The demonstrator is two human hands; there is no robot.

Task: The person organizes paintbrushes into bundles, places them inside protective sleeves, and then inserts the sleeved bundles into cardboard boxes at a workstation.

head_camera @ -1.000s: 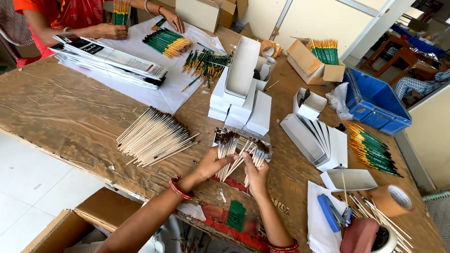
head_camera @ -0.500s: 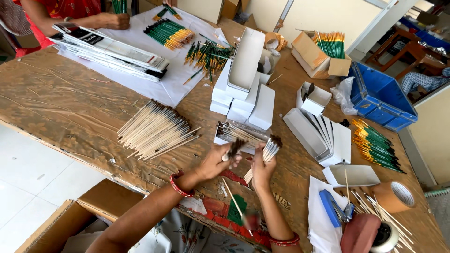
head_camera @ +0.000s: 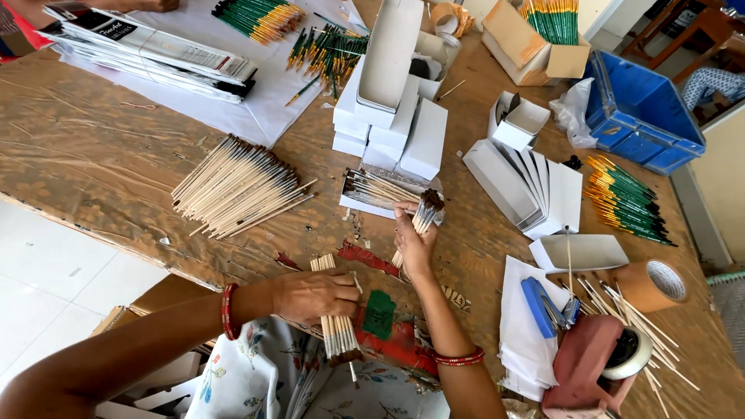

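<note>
left hand (head_camera: 314, 295): held a brush bundle (head_camera: 335, 326) at near table (head_camera: 93, 155) edge, bristles down
right hand (head_camera: 413, 240): gripped a smaller bunch (head_camera: 423, 217) by the tray (head_camera: 380, 192)
tip: keep ends level, grip firm
loose pile (head_camera: 237, 186): left

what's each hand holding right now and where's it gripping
Left hand grips a bundle of paintbrushes around mid-handle, bristles down. Right hand holds a smaller brush bundle by the handles, bristles up.

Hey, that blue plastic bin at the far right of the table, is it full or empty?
Empty, as far as shows: the blue bin has bare walls and floor, with nothing visible inside.
</note>
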